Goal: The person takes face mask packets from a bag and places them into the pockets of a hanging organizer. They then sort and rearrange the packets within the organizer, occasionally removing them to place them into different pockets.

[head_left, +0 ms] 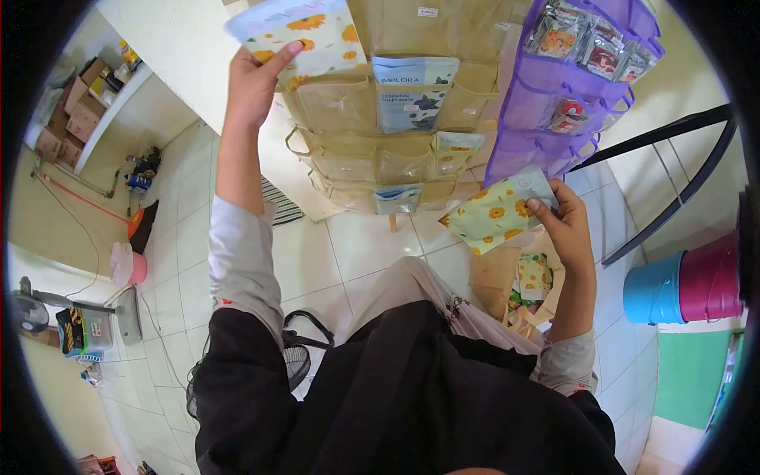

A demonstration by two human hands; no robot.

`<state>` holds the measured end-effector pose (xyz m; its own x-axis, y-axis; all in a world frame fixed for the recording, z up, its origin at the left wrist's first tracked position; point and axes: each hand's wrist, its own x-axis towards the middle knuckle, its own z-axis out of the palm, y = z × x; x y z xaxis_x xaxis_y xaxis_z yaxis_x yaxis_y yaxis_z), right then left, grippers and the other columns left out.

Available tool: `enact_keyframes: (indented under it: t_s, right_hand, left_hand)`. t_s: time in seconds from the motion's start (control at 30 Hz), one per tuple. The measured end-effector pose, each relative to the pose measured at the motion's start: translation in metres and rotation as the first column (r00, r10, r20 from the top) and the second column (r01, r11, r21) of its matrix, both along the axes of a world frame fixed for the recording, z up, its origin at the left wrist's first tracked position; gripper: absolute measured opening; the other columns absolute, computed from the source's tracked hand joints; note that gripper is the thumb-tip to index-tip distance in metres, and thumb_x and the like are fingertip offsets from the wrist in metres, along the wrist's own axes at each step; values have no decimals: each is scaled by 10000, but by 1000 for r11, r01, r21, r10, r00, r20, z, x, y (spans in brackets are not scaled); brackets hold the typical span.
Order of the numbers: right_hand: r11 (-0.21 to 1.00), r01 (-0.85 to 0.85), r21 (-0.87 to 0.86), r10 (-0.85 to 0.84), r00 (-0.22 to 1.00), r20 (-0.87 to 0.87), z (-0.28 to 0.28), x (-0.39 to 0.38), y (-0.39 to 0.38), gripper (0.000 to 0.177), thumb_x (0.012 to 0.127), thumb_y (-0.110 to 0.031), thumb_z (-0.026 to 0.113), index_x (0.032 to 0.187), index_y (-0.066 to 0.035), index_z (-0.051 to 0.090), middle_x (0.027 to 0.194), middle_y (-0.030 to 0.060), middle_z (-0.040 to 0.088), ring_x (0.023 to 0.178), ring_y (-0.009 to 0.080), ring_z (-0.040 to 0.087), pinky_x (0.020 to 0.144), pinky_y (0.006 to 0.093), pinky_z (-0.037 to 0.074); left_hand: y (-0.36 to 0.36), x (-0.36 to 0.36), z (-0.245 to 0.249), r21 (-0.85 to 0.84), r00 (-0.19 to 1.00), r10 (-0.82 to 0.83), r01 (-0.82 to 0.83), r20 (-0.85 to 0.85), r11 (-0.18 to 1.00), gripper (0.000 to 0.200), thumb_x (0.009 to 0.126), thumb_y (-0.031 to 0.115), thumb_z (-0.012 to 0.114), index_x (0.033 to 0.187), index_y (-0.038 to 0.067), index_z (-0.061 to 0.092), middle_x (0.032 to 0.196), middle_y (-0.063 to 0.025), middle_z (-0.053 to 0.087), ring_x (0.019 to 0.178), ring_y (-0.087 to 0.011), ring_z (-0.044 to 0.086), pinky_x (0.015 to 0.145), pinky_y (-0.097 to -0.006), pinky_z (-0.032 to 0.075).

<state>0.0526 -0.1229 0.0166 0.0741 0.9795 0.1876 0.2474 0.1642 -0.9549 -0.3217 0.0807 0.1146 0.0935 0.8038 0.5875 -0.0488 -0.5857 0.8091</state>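
My left hand [255, 83] is raised at the upper left, thumb pressed on a sheet mask packet [321, 39] with orange flowers. This packet overlaps the upper left pockets of a beige hanging pocket organizer [332, 107]. Lower on the right, my right hand [568, 226] pinches a second sheet mask packet [497, 212], pale yellow with orange flowers. A blue packet [412, 95] reading "Implora Essential Sheet Mask" sits in a middle pocket. Lower pockets hold a flowered packet [457, 154] and another blue packet [397, 198].
A purple hanging organizer [514, 103] with small sachets is at right. Below my right hand stands a brown box [492, 283] with flowered packets inside. Blue [654, 289] and maroon [710, 277] buckets stand far right, near a black metal frame [693, 186]. A fan [297, 364] is by my left side.
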Motion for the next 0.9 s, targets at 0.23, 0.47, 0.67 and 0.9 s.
enact_keyframes:
  t_s: [0.23,0.47,0.67,0.9]
  right_hand:
    - [997,6,-74,-9,999,-39,-9,-3,-9,189,843,-146,658,986,-32,609,797,-25,611,720,42,536,628,197,416]
    - [994,24,-108,-30,998,-52,-20,-4,-11,197,839,-144,657,996,-34,608,808,-19,616,716,41,531,619,191,404]
    - [993,29,-111,-37,997,-68,-31,2,-16,185,837,-138,658,979,-30,609,825,-15,610,738,45,532,630,195,405]
    - [988,50,-149,-63,995,-83,-39,-1,-22,180,834,-121,659,975,-23,605,839,-19,596,760,52,532,664,203,419]
  left_hand:
    - [21,6,-6,-51,974,-202,208,100,977,271,861,90,631,1098,-15,550,1067,-113,640,944,-155,611,819,-285,483]
    - [32,24,-21,3,994,-106,106,-10,994,265,890,113,593,1120,2,525,1079,-98,634,967,-155,600,843,-293,470]
    - [34,26,-15,4,981,-172,173,90,985,287,887,94,593,1140,-4,499,1103,-110,617,1003,-174,588,877,-314,465]
    - [32,20,-12,61,995,27,-21,-96,998,229,824,69,675,1020,-3,580,946,-91,670,843,-150,638,744,-274,516]
